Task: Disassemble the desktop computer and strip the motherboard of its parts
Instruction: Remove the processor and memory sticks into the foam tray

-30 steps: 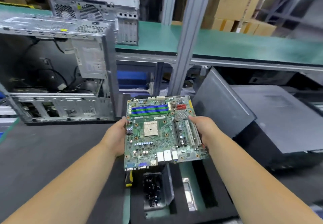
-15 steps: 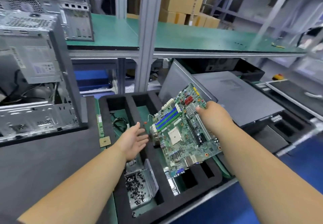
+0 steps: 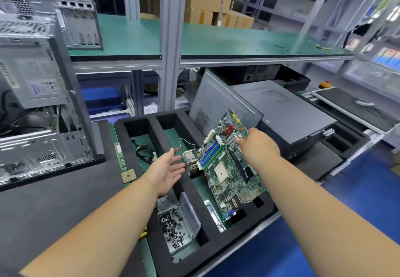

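My right hand (image 3: 256,146) grips the far right edge of the green motherboard (image 3: 229,168), which hangs tilted over the black foam tray (image 3: 151,129). Blue and green memory slots and a white CPU socket show on the board. Just left of the board, my left hand (image 3: 167,169) is empty with its palm up and fingers spread. A finned heatsink (image 3: 190,160) with a thin wire lies in the tray between my left hand and the board. The stripped silver computer case (image 3: 41,112) stands open at the left.
A clear box of black screws (image 3: 173,229) sits in the tray's near compartment. A loose CPU chip (image 3: 128,175) and a memory stick (image 3: 121,157) lie by the tray's left edge, cables (image 3: 144,154) inside it. Dark case panels (image 3: 281,108) lean at the right. A second case (image 3: 75,19) stands on the green shelf.
My left hand let go of the motherboard and now hovers open beside it. My right hand carried the board to the right over the foam tray and tilted it.
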